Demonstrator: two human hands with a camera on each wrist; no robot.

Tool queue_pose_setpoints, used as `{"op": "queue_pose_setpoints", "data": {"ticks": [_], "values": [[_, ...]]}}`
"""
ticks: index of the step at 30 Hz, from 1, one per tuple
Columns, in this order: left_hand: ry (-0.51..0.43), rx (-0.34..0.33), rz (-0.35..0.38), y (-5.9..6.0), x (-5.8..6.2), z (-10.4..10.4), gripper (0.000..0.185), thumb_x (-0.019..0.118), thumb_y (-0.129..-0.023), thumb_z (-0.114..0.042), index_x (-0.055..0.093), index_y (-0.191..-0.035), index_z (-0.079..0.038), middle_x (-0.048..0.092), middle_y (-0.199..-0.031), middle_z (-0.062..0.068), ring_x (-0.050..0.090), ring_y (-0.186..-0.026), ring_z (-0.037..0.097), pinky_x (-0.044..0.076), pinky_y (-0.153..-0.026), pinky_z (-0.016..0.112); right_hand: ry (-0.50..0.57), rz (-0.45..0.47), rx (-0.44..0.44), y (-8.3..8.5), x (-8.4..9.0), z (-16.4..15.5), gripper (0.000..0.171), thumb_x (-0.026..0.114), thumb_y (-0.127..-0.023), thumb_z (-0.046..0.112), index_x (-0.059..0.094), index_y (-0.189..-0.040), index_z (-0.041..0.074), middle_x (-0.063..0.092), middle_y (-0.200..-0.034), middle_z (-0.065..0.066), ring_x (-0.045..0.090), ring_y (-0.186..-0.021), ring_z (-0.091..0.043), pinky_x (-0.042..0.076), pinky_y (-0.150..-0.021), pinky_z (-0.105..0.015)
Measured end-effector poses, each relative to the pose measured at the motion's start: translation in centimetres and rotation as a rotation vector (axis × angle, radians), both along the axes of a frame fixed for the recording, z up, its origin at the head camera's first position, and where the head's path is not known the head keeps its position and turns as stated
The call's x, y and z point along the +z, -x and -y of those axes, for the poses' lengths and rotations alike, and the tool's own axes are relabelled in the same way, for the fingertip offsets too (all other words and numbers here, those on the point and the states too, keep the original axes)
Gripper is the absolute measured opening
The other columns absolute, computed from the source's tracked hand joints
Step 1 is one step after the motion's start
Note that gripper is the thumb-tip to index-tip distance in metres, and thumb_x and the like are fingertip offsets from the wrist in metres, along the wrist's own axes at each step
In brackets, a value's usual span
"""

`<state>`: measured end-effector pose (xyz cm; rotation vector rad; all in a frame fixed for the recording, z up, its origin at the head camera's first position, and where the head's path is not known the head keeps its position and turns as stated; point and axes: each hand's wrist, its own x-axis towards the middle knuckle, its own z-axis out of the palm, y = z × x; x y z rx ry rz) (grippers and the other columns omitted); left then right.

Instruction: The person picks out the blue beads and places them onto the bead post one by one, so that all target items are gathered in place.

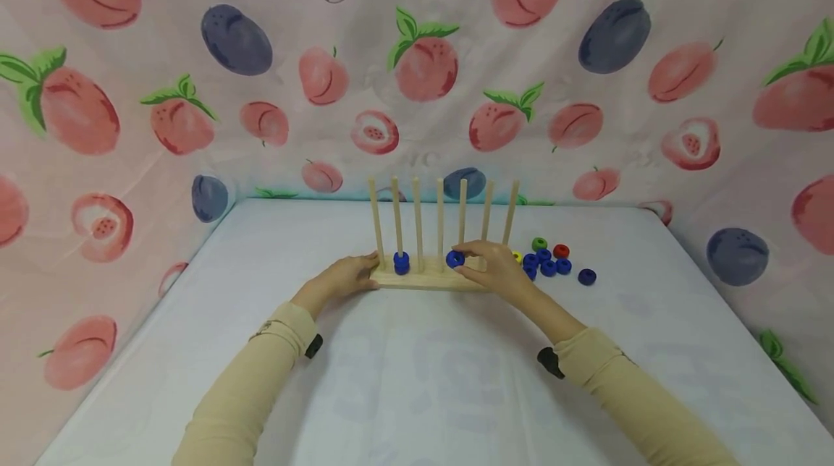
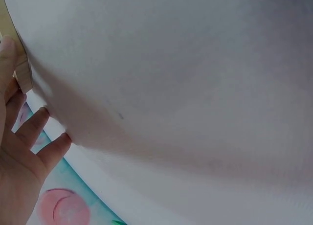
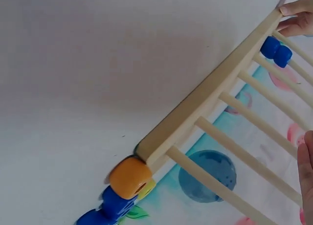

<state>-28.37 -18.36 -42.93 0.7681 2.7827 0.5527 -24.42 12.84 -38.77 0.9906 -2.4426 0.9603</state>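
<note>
A wooden peg stand [image 1: 423, 282] with a row of several upright pegs stands on the white table. My left hand [image 1: 340, 279] grips the left end of its base, the thumb on one side and fingers behind it in the left wrist view. Between thumb and fingertips my right hand [image 1: 500, 269] pinches a blue bead [image 1: 455, 260], in front of the pegs right of the middle. Two blue beads [image 1: 401, 263] are stacked on the second peg from the left. In the right wrist view the right hand [image 3: 306, 171] shows only at the edge, its bead out of sight.
Loose beads lie right of the stand: several blue ones [image 1: 549, 268], a green bead [image 1: 539, 243], a red bead [image 1: 561, 251] and a partly hidden yellow bead [image 1: 517, 257]. An orange bead [image 3: 131, 177] sits by the base's right end. A fruit-patterned cloth [image 1: 417, 126] hangs behind.
</note>
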Motion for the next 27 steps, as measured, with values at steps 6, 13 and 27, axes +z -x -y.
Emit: {"op": "queue_pose_setpoints", "data": {"ticks": [6,13,27], "values": [[-0.024,-0.037,-0.029,0.3,-0.4,0.5,0.066,0.06,-0.089,-0.042,0.044,-0.138,0.0,0.037,-0.147,0.018,0.039,-0.132,0.041,0.033,-0.112,0.048,0.012,-0.051,-0.003,0.2,0.4,0.9,0.031,0.074,-0.079,0.006,0.067,-0.107,-0.003,0.07,-0.104,-0.018,0.068,-0.09,-0.029,0.057,-0.079,-0.041],[0.031,-0.003,-0.018,-0.2,0.1,-0.2,0.06,0.061,-0.091,-0.028,0.042,-0.137,0.005,0.034,-0.148,0.019,0.036,-0.134,0.04,0.03,-0.113,0.049,0.007,-0.069,0.018,0.3,1.1,1.8,0.032,0.074,-0.079,0.006,0.067,-0.108,-0.003,0.07,-0.104,-0.017,0.068,-0.092,-0.028,0.057,-0.08,-0.039],[0.066,0.017,-0.009,-0.5,0.9,-0.4,0.061,0.062,-0.091,-0.027,0.041,-0.138,0.004,0.034,-0.149,0.017,0.037,-0.134,0.04,0.031,-0.112,0.049,0.05,-0.094,0.031,1.1,2.0,3.5,0.033,0.074,-0.08,0.007,0.066,-0.11,-0.004,0.07,-0.104,-0.017,0.067,-0.093,-0.027,0.057,-0.081,-0.037]]}}
